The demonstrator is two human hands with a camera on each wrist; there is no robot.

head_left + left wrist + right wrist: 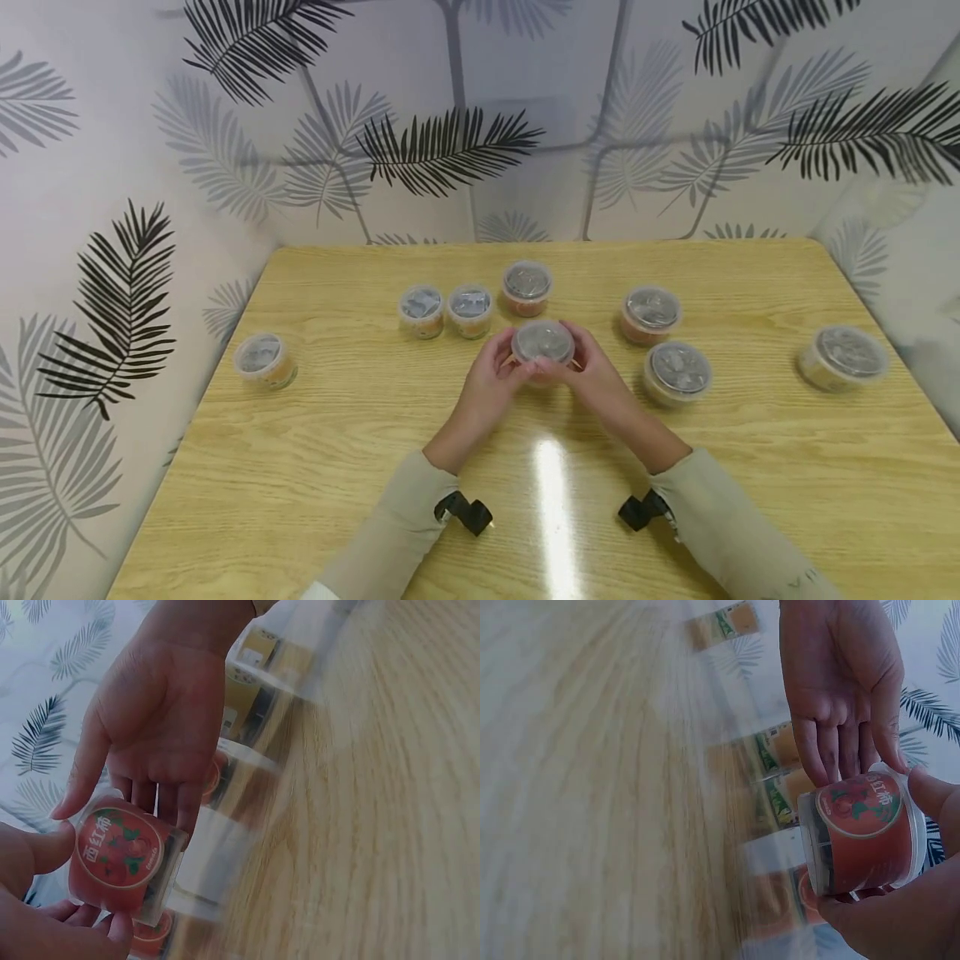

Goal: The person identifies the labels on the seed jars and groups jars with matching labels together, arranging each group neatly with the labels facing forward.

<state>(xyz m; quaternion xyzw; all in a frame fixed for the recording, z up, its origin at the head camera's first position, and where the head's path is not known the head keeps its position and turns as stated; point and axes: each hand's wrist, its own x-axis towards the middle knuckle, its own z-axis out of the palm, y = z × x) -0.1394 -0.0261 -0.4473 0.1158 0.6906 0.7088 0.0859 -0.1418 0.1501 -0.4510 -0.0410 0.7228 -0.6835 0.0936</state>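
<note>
A round clear plastic tub (pixel 543 340) with a lid is held between both hands near the middle of the table. Its red label (pixel 120 851) shows tomatoes and Chinese characters in the wrist views. My left hand (pixel 491 372) grips the tub from the left, thumb at the near side of the lid. From the right my right hand (pixel 596 375) grips it too, with its thumb near the left one. In the right wrist view the tub (pixel 866 832) lies on its side between the fingers. What is inside is hidden by the label.
Behind the hands stand two small tubs (pixel 422 311) and a red-labelled tub (pixel 527 289). Two tubs, one reddish (pixel 650 315) and one pale (pixel 677 373), sit right of the hands. Single tubs stand far left (pixel 265 361) and far right (pixel 842 358) on the wooden table (pixel 337 450).
</note>
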